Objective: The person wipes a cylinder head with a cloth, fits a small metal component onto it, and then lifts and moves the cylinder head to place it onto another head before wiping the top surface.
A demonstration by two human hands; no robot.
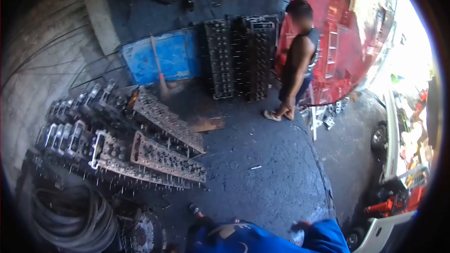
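At the bottom right of the head view, my right hand [301, 226] shows small and dark at the end of a blue sleeve [326, 236]. It hangs low over the grey floor [262, 159], beside a pale, blurred patch. Its fingers are too blurred to read, and I cannot make out anything held. My left hand cannot be made out. Ahead and to the left, long metal engine parts [171, 159] with rows of studs lie side by side, away from my right hand.
Another person [300, 56] stands by a red panel [347, 56]. Tall metal parts [219, 61] lean near a blue board [164, 56] with a broom [157, 61]. Coiled hoses [75, 220] and a round part [143, 232] sit lower left. A vehicle [384, 229] is at right.
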